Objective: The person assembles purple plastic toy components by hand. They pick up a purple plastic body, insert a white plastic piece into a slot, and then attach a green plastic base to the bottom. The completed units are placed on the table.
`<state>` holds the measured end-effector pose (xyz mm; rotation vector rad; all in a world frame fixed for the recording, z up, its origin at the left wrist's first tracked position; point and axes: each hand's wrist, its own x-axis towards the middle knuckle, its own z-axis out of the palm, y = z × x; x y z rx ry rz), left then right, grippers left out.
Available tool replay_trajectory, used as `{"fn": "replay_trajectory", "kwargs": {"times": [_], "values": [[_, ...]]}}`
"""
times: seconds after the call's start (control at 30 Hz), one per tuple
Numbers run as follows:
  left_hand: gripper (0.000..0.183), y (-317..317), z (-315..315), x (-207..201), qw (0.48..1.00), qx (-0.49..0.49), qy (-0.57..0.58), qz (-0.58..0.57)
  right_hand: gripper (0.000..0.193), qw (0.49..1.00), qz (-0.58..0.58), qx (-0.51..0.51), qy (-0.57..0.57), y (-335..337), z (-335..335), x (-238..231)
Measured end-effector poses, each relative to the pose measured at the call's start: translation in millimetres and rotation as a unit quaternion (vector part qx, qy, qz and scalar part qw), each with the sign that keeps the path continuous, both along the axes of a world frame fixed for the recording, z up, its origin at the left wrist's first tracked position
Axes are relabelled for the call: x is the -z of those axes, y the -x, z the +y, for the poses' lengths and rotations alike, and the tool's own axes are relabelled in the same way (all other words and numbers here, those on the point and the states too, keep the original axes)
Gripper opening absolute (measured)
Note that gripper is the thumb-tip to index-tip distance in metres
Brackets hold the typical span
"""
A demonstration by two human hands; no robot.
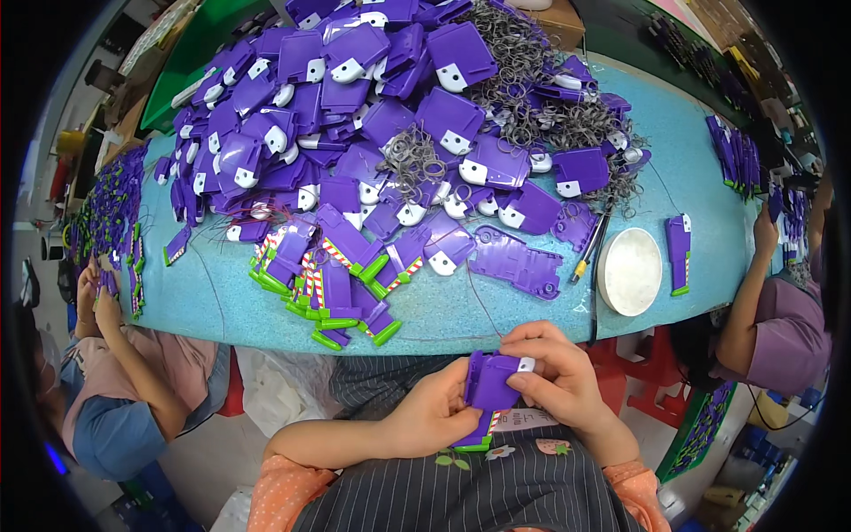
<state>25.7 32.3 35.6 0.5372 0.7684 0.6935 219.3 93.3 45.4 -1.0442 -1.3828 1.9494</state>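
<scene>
Just off the table's near edge, my left hand [434,414] and my right hand [557,379] hold a purple plastic wing-like piece [493,388] between them. My left fingers pinch its left side. At its white corner, my right thumb and fingers close on it. A red-and-white striped section with a green tip [477,446] shows below the purple panel. Close ahead on the table lie two open purple shell halves [512,262]. To their left is a loose pile of finished-looking purple pieces with green tips [337,288]. A thin dark wire reaches toward my right hand.
A large heap of purple-and-white pieces [346,71] and tangled grey wire loops [510,71] covers the far side of the blue table [390,344]. At right are a white round dish [629,272], a yellow-tipped tool [581,269] and one green-tipped piece [679,254]. People work at both sides.
</scene>
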Motion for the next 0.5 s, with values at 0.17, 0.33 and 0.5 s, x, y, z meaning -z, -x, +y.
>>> {"fn": "replay_trajectory", "kwargs": {"times": [0.17, 0.33, 0.5], "values": [[0.043, 0.1, 1.7, -4.4, 0.998, 0.003, -0.034, 0.05, 0.027, 1.0, -0.022, -0.004, 0.009, 9.2, 1.1, 4.9], [0.041, 6.0, 9.0, -8.6, 0.99, 0.063, -0.069, 0.104, 0.028, 0.995, -0.062, -0.004, -0.073, 9.1, 0.3, 6.4], [0.024, -0.3, 12.3, -9.6, 0.956, -0.019, -0.217, 0.194, 0.025, 0.975, 0.076, 0.161, 0.132, 18.2, -5.3, -3.5]]}}
